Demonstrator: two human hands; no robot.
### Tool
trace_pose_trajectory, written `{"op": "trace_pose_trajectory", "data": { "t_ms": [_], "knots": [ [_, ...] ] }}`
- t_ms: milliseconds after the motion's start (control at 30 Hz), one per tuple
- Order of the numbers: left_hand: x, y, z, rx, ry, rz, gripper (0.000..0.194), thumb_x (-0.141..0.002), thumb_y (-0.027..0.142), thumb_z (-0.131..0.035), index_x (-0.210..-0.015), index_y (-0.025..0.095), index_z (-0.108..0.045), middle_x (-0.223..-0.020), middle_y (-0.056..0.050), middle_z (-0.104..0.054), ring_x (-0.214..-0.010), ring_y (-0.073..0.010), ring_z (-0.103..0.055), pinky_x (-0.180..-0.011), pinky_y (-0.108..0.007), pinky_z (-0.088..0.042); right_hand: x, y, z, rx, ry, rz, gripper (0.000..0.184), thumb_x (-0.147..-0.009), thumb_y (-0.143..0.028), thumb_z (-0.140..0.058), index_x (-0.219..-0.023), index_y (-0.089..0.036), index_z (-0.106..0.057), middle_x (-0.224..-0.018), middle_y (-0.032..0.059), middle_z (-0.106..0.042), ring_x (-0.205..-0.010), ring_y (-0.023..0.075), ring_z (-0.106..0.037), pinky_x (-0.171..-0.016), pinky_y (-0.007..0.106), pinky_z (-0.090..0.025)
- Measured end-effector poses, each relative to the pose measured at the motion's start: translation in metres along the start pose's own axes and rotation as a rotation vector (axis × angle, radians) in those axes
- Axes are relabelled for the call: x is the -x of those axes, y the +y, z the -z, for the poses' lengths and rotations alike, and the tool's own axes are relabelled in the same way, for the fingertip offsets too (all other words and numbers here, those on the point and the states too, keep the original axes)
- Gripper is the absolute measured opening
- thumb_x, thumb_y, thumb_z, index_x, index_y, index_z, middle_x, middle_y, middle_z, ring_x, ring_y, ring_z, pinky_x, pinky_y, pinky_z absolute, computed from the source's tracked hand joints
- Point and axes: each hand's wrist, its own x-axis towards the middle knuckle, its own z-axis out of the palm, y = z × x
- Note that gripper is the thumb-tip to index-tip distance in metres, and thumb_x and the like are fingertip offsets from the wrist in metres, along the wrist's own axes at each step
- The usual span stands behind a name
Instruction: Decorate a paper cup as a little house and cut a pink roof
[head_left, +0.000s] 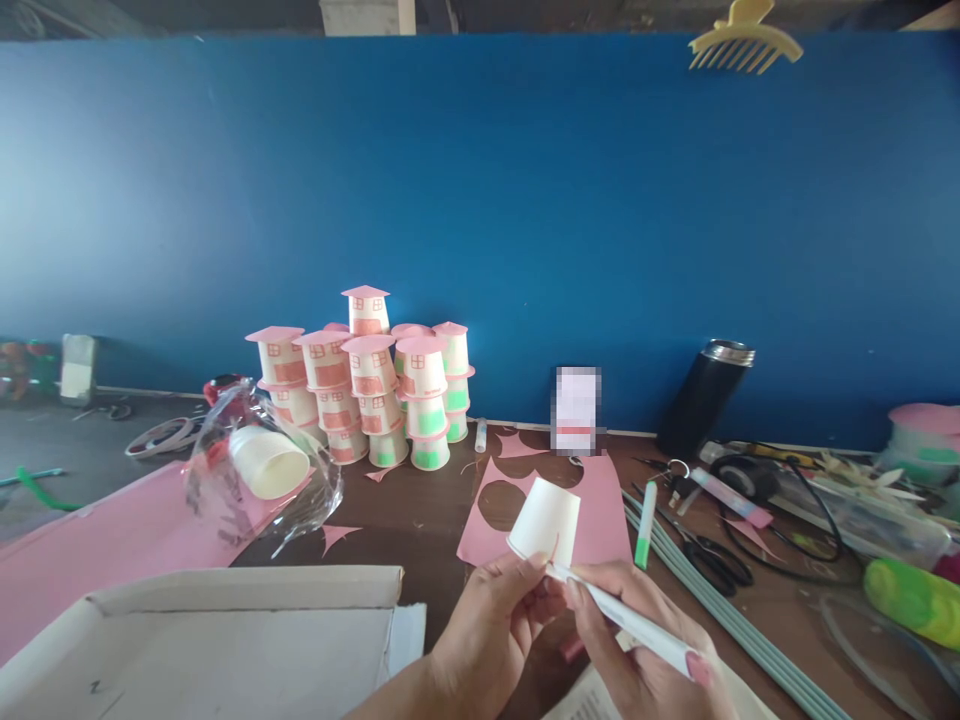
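Observation:
A white paper cup point(546, 515) is held upside down by my left hand point(491, 615), whose fingers close round its lower rim. In my right hand point(645, 630) is a white marker point(637, 625) with a reddish end, its tip at the cup's wall. A short red line shows on the cup near that tip. Behind lies a sheet of pink paper point(600, 500) with round holes cut out. Stacks of paper cups point(371, 370) with drawn windows, doors and pink paper roofs stand at the back left.
At left, a plastic bag point(217, 470) holds white cups, behind a cardboard box point(225, 640). To the right lie a green-ended marker point(645, 525), scissors point(712, 560), pale green sticks point(720, 600) and a black bottle point(701, 400). A blue partition point(480, 200) rises behind.

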Motion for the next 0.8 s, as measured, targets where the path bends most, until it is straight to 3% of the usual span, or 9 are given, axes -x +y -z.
{"op": "trace_pose_trajectory", "data": {
  "t_ms": [533, 667, 800],
  "knots": [
    [-0.001, -0.001, 0.000, 0.065, 0.095, 0.030, 0.015, -0.072, 0.018, -0.078, -0.065, 0.009, -0.068, -0.062, -0.003, -0.064, -0.065, -0.0106, -0.060, -0.069, -0.022, -0.049, 0.000, -0.003, 0.000, 0.019, -0.038, -0.022, 0.007, -0.095, -0.023, -0.052, -0.095, -0.023, -0.058, -0.073, -0.0004, -0.066, -0.058, 0.0132, -0.066, -0.054, 0.022, -0.052],
    [-0.002, -0.003, 0.003, 0.090, 0.217, 0.041, 0.009, -0.076, 0.014, -0.074, -0.071, 0.007, -0.070, -0.070, -0.005, -0.066, -0.069, -0.0108, -0.061, -0.072, -0.023, -0.051, 0.000, -0.002, 0.004, -0.039, 0.028, -0.060, 0.009, -0.093, -0.024, -0.054, -0.100, -0.024, -0.060, -0.077, -0.0002, -0.068, -0.060, 0.0131, -0.069, -0.051, 0.019, -0.053],
    [-0.005, -0.004, 0.007, 0.069, 0.318, 0.057, 0.009, -0.080, 0.015, -0.070, -0.080, 0.006, -0.071, -0.072, -0.005, -0.064, -0.065, -0.0090, -0.057, -0.061, -0.020, -0.049, -0.001, 0.001, 0.009, -0.059, 0.162, -0.128, 0.014, -0.092, -0.027, -0.056, -0.104, -0.024, -0.061, -0.080, 0.0017, -0.069, -0.063, 0.0142, -0.070, -0.040, 0.016, -0.049]
  ]
}}
